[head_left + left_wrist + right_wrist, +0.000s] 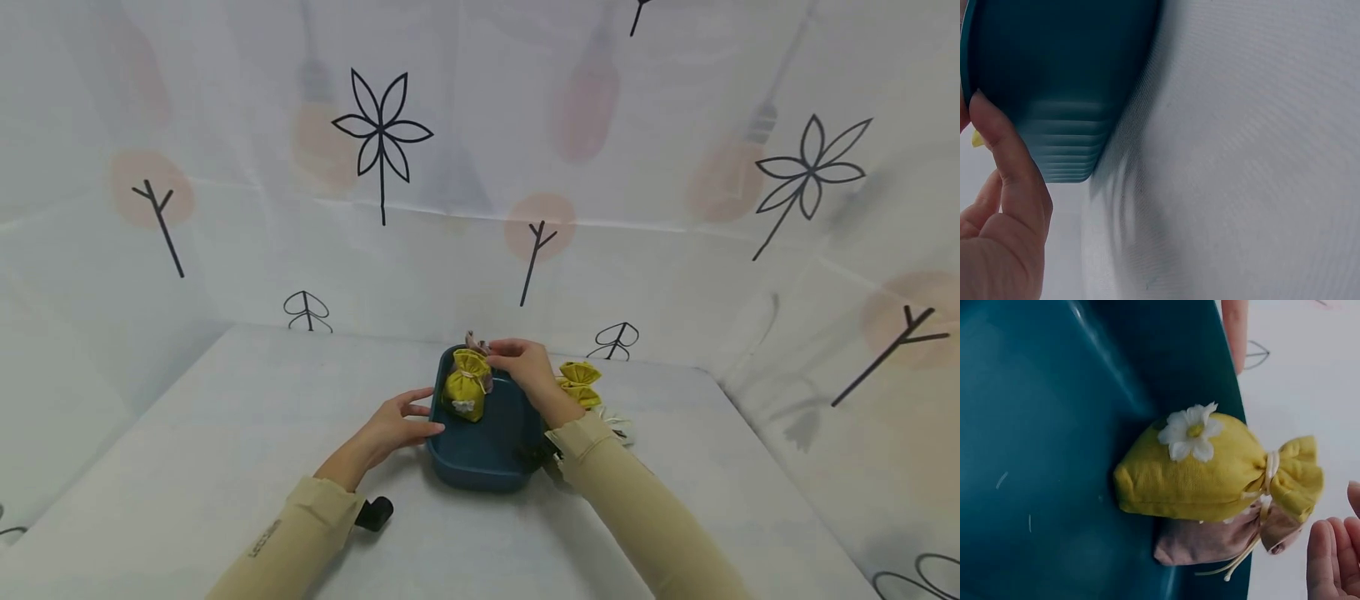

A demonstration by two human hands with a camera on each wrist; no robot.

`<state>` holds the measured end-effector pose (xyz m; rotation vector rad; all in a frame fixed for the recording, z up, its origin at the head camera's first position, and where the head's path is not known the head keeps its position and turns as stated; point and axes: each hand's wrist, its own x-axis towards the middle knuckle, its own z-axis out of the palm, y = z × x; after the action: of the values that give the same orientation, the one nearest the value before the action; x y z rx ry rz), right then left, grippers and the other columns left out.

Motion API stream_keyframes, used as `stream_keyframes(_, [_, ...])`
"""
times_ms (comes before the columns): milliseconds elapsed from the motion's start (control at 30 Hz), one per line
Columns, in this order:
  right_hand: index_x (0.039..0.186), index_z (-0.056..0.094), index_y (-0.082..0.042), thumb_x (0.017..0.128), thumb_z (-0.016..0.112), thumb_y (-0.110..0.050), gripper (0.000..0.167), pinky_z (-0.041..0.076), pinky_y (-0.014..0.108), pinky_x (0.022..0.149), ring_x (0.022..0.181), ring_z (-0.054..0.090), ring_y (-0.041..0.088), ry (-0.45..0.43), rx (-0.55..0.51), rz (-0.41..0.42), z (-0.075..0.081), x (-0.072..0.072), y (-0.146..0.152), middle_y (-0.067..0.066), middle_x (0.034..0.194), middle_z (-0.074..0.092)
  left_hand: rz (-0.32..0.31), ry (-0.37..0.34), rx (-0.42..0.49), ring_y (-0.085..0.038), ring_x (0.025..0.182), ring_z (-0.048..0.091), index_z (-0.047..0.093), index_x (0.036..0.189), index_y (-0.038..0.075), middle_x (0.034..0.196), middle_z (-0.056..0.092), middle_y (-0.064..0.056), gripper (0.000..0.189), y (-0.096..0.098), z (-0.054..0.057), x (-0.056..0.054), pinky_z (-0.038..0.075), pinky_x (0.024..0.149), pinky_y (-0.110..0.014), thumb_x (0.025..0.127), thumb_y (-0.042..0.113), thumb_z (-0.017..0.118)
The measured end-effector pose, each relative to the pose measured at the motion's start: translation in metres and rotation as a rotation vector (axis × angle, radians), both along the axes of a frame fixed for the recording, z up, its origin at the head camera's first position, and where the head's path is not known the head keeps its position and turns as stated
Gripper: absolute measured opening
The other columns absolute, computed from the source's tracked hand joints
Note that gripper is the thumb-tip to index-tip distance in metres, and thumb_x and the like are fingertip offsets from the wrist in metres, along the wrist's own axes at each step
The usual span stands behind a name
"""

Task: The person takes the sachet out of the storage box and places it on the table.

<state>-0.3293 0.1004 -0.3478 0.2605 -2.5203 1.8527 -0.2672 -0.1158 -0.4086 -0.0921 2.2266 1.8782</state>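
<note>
"The yellow pouch (pixel 1179 484)?"
"Tied, white flower (pixel 1177 430), far left corner of the blue bin (pixel 487 442), beside a mauve pouch (pixel 1204 540)."
"Hands?"
"Left hand (pixel 393 423) spread, touching the bin; right hand (pixel 531 371) loose nearby."

A teal-blue bin (pixel 498 442) with rounded corners sits upright before me, and I touch its left wall. In its far left part, a plump yellow cloth pouch (pixel 1191 487) leans upright, its ruffled neck cinched by a pale cord (pixel 1270 470) and reaching past the rim (a white flower (pixel 1192 432) with a yellow centre decorates its front). A dusty-mauve pouch (pixel 1204 540), also tied, is partly hidden behind it.
</note>
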Motion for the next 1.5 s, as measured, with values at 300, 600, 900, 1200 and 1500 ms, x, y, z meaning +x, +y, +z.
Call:
stream_keyframes(300, [0.109,0.065,0.002,0.082,0.072,-0.009,0.030,0.045,0.040,0.092,0.101,0.058,0.028,-0.028,0.065,-0.008,-0.004,-0.009,-0.007,0.015,0.107,0.064,-0.012,0.002,0.004,-0.021,0.095,0.060,0.044,0.139,0.017,0.126,0.050,-0.018,0.070,0.000,-0.001,0.000,0.052,0.081,-0.035,0.078,0.015,0.077])
stream_keyframes(600, [0.107,0.067,0.001,0.082,0.072,-0.009,0.028,0.044,0.042,0.093,0.103,0.056,0.028,-0.054,0.129,0.031,-0.007,-0.007,-0.011,0.014,0.109,0.064,-0.009,0.003,0.008,-0.021,0.094,0.060,0.044,0.139,0.017,0.126,0.050,-0.018,0.068,0.001,-0.001,0.000,0.052,0.081,-0.035,0.079,0.014,0.076])
stream_keyframes(900, [0.101,0.069,0.000,0.084,0.070,-0.011,0.020,0.049,0.037,0.084,0.093,0.059,0.023,-0.063,0.165,0.054,-0.004,-0.006,-0.016,0.011,0.102,0.065,-0.013,0.003,0.016,-0.021,0.093,0.060,0.044,0.139,0.017,0.125,0.050,-0.017,0.068,0.000,-0.002,0.000,0.052,0.080,-0.034,0.079,0.013,0.076])
stream_keyframes(1200, [0.099,0.069,0.003,0.087,0.065,-0.006,0.015,0.050,0.036,0.084,0.092,0.059,0.024,-0.057,0.106,0.033,-0.005,-0.003,-0.015,0.014,0.101,0.063,-0.002,0.002,0.025,-0.020,0.091,0.060,0.045,0.138,0.017,0.124,0.051,-0.017,0.071,0.001,-0.003,0.000,0.053,0.080,-0.033,0.076,0.016,0.079])
stream_keyframes(1500, [0.101,0.068,0.004,0.088,0.063,-0.004,0.015,0.047,0.043,0.089,0.093,0.061,0.026,-0.038,0.026,0.027,0.000,0.001,-0.011,0.015,0.100,0.064,0.003,-0.005,0.019,-0.020,0.091,0.060,0.045,0.139,0.017,0.125,0.051,-0.017,0.072,0.000,-0.001,0.001,0.053,0.079,-0.033,0.075,0.016,0.079])
